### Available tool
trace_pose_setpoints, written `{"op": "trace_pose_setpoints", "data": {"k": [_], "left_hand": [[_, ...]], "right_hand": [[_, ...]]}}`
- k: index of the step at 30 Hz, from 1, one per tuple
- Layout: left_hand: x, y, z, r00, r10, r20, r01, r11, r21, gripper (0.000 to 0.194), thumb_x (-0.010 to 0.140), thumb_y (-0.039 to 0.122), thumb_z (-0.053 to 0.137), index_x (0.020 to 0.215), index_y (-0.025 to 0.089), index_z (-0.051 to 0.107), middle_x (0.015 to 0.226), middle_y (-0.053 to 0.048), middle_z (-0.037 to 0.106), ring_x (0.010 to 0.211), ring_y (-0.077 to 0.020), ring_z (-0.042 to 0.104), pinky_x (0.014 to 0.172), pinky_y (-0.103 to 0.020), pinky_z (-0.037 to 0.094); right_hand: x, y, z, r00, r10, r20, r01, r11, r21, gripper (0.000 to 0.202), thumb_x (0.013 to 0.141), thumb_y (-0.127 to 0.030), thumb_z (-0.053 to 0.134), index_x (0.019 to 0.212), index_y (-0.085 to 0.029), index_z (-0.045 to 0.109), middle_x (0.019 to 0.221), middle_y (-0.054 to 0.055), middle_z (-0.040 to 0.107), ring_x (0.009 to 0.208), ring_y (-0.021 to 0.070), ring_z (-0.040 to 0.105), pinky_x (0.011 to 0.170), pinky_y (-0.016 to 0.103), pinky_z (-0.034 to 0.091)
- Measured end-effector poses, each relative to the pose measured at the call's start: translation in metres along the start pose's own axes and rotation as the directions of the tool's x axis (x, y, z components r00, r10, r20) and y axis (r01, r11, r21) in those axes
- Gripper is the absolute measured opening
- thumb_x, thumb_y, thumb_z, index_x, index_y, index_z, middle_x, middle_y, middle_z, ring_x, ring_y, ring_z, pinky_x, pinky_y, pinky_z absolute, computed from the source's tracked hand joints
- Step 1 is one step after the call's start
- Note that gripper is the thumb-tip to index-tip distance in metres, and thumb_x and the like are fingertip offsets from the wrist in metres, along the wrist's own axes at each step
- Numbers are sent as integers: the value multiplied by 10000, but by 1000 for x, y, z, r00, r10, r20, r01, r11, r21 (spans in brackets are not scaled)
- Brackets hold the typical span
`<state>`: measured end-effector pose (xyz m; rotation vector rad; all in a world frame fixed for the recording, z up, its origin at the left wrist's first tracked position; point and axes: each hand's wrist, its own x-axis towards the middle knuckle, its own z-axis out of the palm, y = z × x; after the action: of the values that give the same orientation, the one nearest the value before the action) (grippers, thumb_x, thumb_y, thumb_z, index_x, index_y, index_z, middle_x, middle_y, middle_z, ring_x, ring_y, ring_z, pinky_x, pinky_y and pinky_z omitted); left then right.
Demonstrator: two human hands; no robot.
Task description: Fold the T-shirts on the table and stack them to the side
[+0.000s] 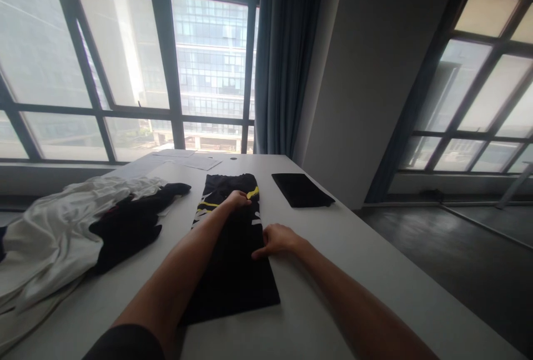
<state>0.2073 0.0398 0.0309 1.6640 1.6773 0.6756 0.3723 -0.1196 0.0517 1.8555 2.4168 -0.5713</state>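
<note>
A black garment (233,271) with a yellow and white print lies folded into a long strip on the white table, its length running away from me. Across its far part reaches my left hand (239,199), fingers closed on the fabric by the yellow patch near the right edge. Closer to me, my right hand (278,239) is at the strip's right edge, thumb over the cloth and the other fingers curled at the side. The fingertips under the fabric are hidden.
A folded black cloth (302,190) lies to the right, near the table's edge. On the left is a loose heap of white clothing (62,226) with a crumpled black garment (129,224). Sheets of paper (195,161) rest at the far end of the white table (333,271), before the windows.
</note>
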Motion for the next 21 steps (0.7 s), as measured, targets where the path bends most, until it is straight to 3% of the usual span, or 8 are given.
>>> {"op": "trace_pose_setpoints", "data": {"k": [3,5,8,11,15,17,21], "left_hand": [[4,-18,-20,997,8,-80,-4,999,50,494,783,268,773,1236,139,624,925,-83,726,644,-159,672,527,-219,499],[4,-29,-28,994,24,-104,-13,995,104,443,746,247,796,1157,139,669,968,-95,732,726,-184,696,595,-232,525],[2,-36,-28,994,74,-78,-59,981,182,313,668,225,842,956,157,739,962,-76,748,849,-217,708,710,-239,538],[3,-35,-23,992,120,-48,-106,966,236,216,704,270,813,894,186,755,933,-58,760,887,-225,710,748,-245,532],[13,-32,-27,981,137,-134,-91,949,303,235,845,352,658,1001,197,741,1067,-114,744,1013,-291,690,812,-326,523],[23,-33,-33,969,140,-205,-65,941,333,293,884,367,592,1072,179,717,1163,-166,709,1103,-339,652,866,-386,505],[52,-36,-45,957,125,-261,-30,940,339,402,916,443,524,1086,127,704,1210,-240,671,1145,-383,626,896,-444,490]], "right_hand": [[-5,-5,-5,999,14,40,-13,999,-31,612,543,-762,747,803,-210,699,842,33,708,786,227,661,602,270,430],[-8,-10,-8,996,50,79,-46,998,-51,648,516,-762,759,841,-202,720,877,49,713,811,243,670,621,277,448],[-14,-17,-13,985,103,139,-93,993,-77,704,443,-732,807,889,-191,746,923,64,712,851,262,679,671,285,481],[-21,-24,-18,970,122,210,-98,988,-120,727,405,-668,859,925,-170,758,887,71,708,851,264,683,694,285,496],[-25,-27,-25,929,139,342,-98,986,-135,647,533,-670,823,888,-133,756,763,75,697,742,237,680,632,278,490],[-21,-23,-28,949,118,293,-88,990,-115,633,616,-712,756,870,-132,754,765,87,703,724,234,680,627,285,486],[5,-7,-33,996,72,-43,-76,992,-101,632,734,-772,616,906,-180,753,909,111,732,820,248,690,695,302,477]]}}
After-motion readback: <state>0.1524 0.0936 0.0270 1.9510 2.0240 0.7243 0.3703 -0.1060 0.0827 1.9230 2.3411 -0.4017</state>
